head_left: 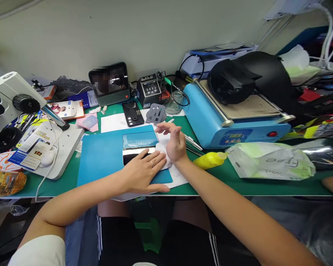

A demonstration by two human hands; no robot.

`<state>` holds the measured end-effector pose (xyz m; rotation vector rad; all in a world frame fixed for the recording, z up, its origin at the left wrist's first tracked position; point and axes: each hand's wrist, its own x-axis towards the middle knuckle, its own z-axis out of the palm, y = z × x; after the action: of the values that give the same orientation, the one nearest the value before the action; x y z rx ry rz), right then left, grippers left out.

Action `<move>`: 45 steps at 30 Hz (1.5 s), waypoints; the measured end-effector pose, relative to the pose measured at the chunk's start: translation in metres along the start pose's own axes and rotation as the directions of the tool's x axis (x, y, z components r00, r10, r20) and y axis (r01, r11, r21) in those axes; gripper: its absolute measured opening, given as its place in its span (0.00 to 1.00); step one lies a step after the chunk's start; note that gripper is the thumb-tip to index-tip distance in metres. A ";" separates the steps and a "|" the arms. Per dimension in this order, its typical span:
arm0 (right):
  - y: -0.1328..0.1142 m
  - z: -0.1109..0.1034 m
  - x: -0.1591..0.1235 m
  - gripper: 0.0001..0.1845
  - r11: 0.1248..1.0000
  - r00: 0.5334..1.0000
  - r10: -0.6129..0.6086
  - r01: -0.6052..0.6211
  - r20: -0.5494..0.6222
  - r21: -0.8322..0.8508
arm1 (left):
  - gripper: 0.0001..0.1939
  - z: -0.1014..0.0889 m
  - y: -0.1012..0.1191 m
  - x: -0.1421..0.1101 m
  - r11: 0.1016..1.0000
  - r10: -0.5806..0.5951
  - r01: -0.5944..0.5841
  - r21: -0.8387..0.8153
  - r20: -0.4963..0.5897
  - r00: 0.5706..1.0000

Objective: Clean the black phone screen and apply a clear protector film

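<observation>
**Phone pinned flat on the blue mat while a cloth works over it**

Far left of the blue mat (102, 157) stands a microscope (8, 98) on its white base, with a computer mouse (48, 158) and printed boxes crowding it, parked aside so the mat stays the working surface.

On the mat's right half lies the phone (134, 155), dark glass up, with a pale blue film (140, 139) just behind it. The left hand (144, 171) lies flat, fingers spread and unclenched, gripping nothing: the palm presses on the mat's near edge and the fingertips rest on the phone, apparently to keep it from sliding.

Just right of the phone, the right hand (175, 142) is half curled over a white cloth (163, 155) that touches the phone's right end. Whether the fingers actually pinch the cloth cannot be told, since the palm hides it.

Right of the mat lie a yellow squeeze bottle (209, 160) on its side and a crumpled plastic bag (270, 160), both within reach. Behind them sits a blue machine (224, 127) with a black helmet (248, 75) on top.
</observation>
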<state>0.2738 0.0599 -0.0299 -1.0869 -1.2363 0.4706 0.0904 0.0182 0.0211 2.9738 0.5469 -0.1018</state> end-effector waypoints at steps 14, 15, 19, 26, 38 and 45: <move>0.003 0.004 0.007 0.42 1.000 0.997 0.011 -0.012 0.072 0.017 | 0.56 0.009 -0.007 -0.010 0.961 -0.264 0.263 0.085 -0.002 0.964; 0.002 0.004 0.007 0.41 1.000 0.995 0.008 -0.010 0.095 0.018 | 0.55 0.010 -0.009 -0.023 0.955 -0.286 0.286 0.081 -0.013 0.958; -0.003 0.003 0.005 0.39 1.000 0.983 0.004 -0.005 0.184 0.004 | 0.53 0.016 -0.007 -0.068 0.920 -0.382 0.386 0.067 -0.062 0.922; -0.019 -0.029 -0.018 0.25 0.889 0.862 0.004 0.229 0.507 -0.396 | 0.47 0.019 0.017 -0.090 0.872 -0.487 0.490 0.012 -0.101 0.868; -0.018 -0.043 -0.097 0.33 0.769 0.899 0.132 0.174 0.418 -0.615 | 0.68 0.027 0.039 -0.025 0.853 -0.521 0.515 -0.079 -0.119 0.845; 0.006 -0.050 -0.091 0.37 0.771 0.900 0.106 0.195 0.423 -0.607 | 0.61 0.018 0.047 0.029 0.879 -0.476 0.475 -0.030 -0.084 0.875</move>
<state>0.2916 -0.0300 -0.0789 -1.5770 -1.9075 0.2532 0.1335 -0.0173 0.0058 2.7724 1.2792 -0.0066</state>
